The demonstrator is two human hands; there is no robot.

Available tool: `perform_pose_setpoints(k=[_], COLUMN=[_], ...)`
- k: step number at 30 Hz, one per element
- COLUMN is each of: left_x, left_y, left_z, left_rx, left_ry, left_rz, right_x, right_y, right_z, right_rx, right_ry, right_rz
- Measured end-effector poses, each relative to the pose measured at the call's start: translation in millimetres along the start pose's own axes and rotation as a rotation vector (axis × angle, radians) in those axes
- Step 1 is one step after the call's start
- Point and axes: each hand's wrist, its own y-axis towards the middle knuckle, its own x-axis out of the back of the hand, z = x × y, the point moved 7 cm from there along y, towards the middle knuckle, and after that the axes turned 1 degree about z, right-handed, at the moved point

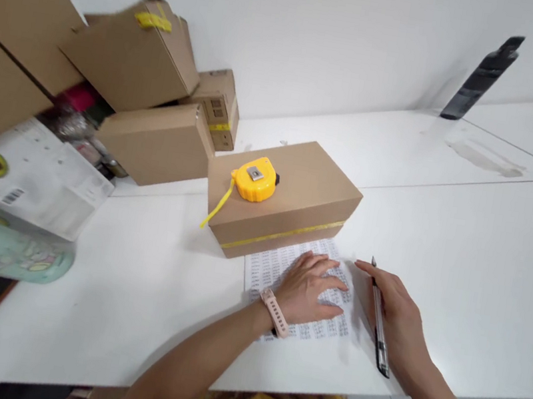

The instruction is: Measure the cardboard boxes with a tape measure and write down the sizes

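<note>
My left hand (310, 287) lies flat with fingers spread on a printed sheet of paper (281, 266) on the white table (462, 271). A pale pink watch band (275, 312) circles that wrist. My right hand (394, 314) rests at the sheet's right edge and holds a dark pen (381, 325) pointing away from me. Just beyond the sheet stands a brown cardboard box (297, 197) with a yellow strip along its side. A yellow tape measure (253, 180) sits on top of the box, its yellow tape end hanging over the left front corner.
Several cardboard boxes (136, 64) are piled at the back left against the white wall. A white carton with an avocado picture (26, 182) and a mint green bottle (5, 249) lie at the left. A dark object (483, 75) leans on the wall at the back right.
</note>
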Motion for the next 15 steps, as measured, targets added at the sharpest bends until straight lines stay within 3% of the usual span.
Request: perform_pose_setpoints(k=[3,6,8,10,12,15], left_x=[20.8,62.6,100.8,143.7,182.8,214.3], left_y=[-3,-14,-21,-24,-20,-8], left_z=[-19,-44,-52,-48,-29,9], left_rx=[-0.135,-0.281,-0.263,-0.120,0.118,0.388], left_ry=[0.107,0.232,0.296,0.348,0.361,0.237], left_rz=[-0.285,-0.648,-0.860,-1.002,-1.001,-0.756], right_x=[-16,-29,-34,-36,-36,-38], right_y=[-1,0,2,3,5,7], right_z=[0,-10,-17,-22,-25,-28], right_rx=[0.223,0.312,0.307,0.280,0.257,0.235], right_ry=[-0.183,-0.280,-0.286,-0.282,-0.269,-0.213], right_rz=[0.023,-0.034,-0.048,-0.065,-0.080,-0.081])
